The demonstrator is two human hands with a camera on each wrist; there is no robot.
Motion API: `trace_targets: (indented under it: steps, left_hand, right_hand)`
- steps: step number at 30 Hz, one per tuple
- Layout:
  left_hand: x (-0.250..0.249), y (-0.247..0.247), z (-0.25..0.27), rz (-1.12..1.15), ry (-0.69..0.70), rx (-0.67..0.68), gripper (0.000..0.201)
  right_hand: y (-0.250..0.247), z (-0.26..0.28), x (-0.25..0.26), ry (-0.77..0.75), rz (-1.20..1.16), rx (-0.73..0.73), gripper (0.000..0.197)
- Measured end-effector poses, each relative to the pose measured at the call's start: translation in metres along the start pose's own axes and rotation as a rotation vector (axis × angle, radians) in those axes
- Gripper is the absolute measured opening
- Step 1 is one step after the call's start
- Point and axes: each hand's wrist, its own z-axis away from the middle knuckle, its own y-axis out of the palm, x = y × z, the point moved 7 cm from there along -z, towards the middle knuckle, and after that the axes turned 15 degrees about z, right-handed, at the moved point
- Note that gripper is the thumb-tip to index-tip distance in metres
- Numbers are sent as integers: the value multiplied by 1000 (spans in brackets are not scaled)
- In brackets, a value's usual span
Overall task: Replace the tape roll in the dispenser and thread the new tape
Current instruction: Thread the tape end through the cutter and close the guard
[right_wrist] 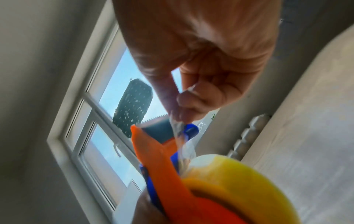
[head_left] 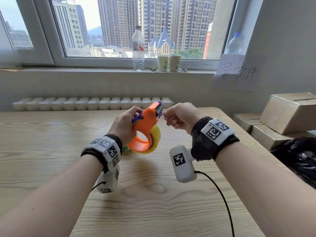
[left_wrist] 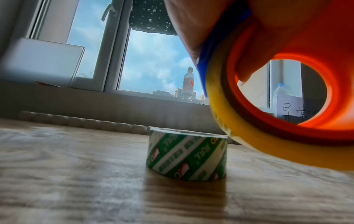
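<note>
My left hand (head_left: 127,124) grips the orange tape dispenser (head_left: 147,122) by its upper body and holds it above the table. A yellowish tape roll (head_left: 156,139) sits on the dispenser's orange hub (left_wrist: 268,118). My right hand (head_left: 172,115) pinches the clear loose tape end (right_wrist: 180,130) between thumb and forefinger, right at the dispenser's serrated blade (head_left: 159,109). The strip runs from the roll (right_wrist: 239,174) up past a blue part (right_wrist: 191,130). A green-and-white printed cardboard core (left_wrist: 186,154) lies flat on the table under the dispenser, mostly hidden in the head view.
The wooden table (head_left: 153,194) stretches toward me. Cardboard boxes (head_left: 289,112) stand at the right edge. A water bottle (head_left: 138,48) and two paper cups (head_left: 168,63) sit on the window sill. A black cable (head_left: 220,194) hangs from my right wrist.
</note>
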Motion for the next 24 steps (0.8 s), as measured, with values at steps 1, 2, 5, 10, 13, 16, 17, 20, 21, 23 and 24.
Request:
trace_targets:
  steps: [1, 2, 5, 10, 13, 16, 17, 20, 21, 23, 24]
  left_hand:
    - [-1, 0, 0, 1, 6, -2, 51]
    - [-1, 1, 0, 3, 12, -3, 52]
    - [-2, 3, -1, 6, 20, -3, 54]
    - [-1, 1, -4, -31, 9, -7, 54]
    - [0, -1, -6, -30, 8, 3, 56]
    - [0, -2, -7, -49, 0, 13, 56]
    - [0, -3, -7, -54, -2, 16, 56]
    - [-1, -4, -6, -81, -8, 21, 57]
    - [-1, -3, -6, -88, -10, 21, 57]
    - [-1, -3, -5, -95, -10, 25, 57]
    - [-1, -2, -5, -97, -7, 30, 57]
  right_hand:
    - [1, 0, -3, 33, -52, 6, 22]
    - [1, 0, -4, 58, -99, 7, 23]
    - [-2, -2, -5, 101, -188, 2, 23]
    - [0, 0, -3, 94, -212, 16, 22]
    - [0, 2, -2, 69, -203, -2, 22]
    - [-1, 3, -3, 75, -181, -16, 22]
    - [-2, 3, -4, 79, -175, -19, 22]
    - [-1, 5, -5, 89, -167, -16, 22]
    - [-2, 5, -6, 94, -167, -20, 21]
    - [-2, 5, -8, 104, -162, -26, 20]
    - [-2, 5, -8, 107, -157, -27, 20]
